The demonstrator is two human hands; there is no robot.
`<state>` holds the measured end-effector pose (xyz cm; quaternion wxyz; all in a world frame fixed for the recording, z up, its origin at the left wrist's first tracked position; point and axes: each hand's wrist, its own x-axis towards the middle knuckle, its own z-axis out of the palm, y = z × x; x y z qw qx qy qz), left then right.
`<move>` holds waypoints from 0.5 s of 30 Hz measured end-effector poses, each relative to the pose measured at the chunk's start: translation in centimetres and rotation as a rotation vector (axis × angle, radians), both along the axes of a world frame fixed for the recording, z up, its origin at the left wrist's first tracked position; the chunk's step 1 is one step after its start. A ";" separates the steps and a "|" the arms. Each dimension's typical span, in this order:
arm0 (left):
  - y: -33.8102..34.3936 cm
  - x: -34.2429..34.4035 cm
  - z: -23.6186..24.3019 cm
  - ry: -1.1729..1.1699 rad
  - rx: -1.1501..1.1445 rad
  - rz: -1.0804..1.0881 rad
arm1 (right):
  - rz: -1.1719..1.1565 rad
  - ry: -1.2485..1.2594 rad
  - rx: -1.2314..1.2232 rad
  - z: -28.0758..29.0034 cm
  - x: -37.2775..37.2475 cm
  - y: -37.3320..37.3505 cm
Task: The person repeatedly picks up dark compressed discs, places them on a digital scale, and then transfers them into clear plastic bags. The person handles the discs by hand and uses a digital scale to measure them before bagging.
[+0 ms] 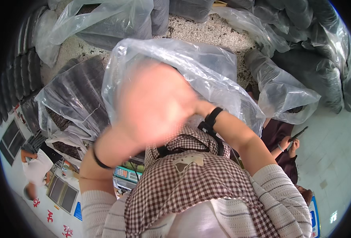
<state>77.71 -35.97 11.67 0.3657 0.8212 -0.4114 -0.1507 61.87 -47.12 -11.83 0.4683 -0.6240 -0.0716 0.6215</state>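
Both hands are raised close to the camera and merge into one blurred mass; the left hand [143,107] and the right hand [175,99] appear pressed together or overlapping, but the blur prevents telling whether the fingers are spread, shut or pinching anything. A thin black band sits on the left wrist [98,160] and a broader black strap on the right wrist [214,116], both forearms rising from the lower edge in ribbed cream sleeves.

Directly behind the hands stands a large clear plastic bag [207,71], its mouth billowed upward and open. The hands lie against or just before its near wall; contact cannot be confirmed. The position suggests the film is being held up or gathered at the opening, since the bag's top stands inflated, not slumped.

A brown-and-white checked apron [191,182] covers the person's front below the hands. To the left, a second clear bag of dark ridged stacked pieces [76,95] leans on the floor. Further filled bags [314,67] stand at the upper right. A speckled floor [207,29] strewn with dark crumbs shows between them. At the right edge, another person's hand holds a dark slim object [298,134]. A small scale-like device with a display [124,173] lies below the left forearm.
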 end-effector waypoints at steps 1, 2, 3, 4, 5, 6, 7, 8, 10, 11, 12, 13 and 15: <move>-1.9 -2.4 -1.2 0.121 0.127 -0.123 | -0.205 -0.030 -0.108 -1.8 0.0 -1.3; -3.7 -4.9 -2.4 0.224 0.264 -0.235 | -0.372 -0.060 -0.237 -4.2 -0.3 -2.6; -4.3 -6.0 -8.3 0.290 0.611 -0.240 | -0.463 -0.098 -0.372 -6.9 -0.7 -4.1; -2.4 -8.4 -16.2 0.043 0.478 -0.054 | -0.552 -0.121 -0.516 -9.3 -1.1 -5.7; -0.9 -10.1 -22.4 0.128 0.709 0.047 | -0.602 -0.139 -0.646 -11.3 -1.6 -6.8; 2.3 -13.4 -29.2 0.432 0.893 -0.022 | -0.625 -0.151 -0.739 -12.7 -2.2 -7.8; 5.4 -16.3 -35.9 0.714 1.105 -0.114 | -0.652 -0.145 -0.813 -14.0 -2.9 -8.4; 6.5 -17.3 -39.1 0.757 1.248 -0.577 | -0.678 -0.138 -0.868 -15.2 -3.3 -9.0; 2.2 -14.3 -36.6 0.772 1.399 -0.619 | -0.762 -0.150 -0.941 -17.4 -3.7 -10.6; 0.5 -13.4 -35.5 0.780 1.476 -0.644 | -0.786 -0.157 -0.947 -18.1 -3.9 -11.0; 2.9 -15.0 -40.7 0.786 1.413 -0.557 | -0.808 -0.154 -0.950 -18.4 -4.8 -10.6; 3.9 -14.6 -43.4 0.785 1.362 -0.459 | -0.822 -0.160 -0.942 -18.7 -4.9 -10.5; 5.3 -13.3 -47.2 0.775 1.285 -0.260 | -0.858 -0.169 -0.952 -20.3 -5.0 -10.8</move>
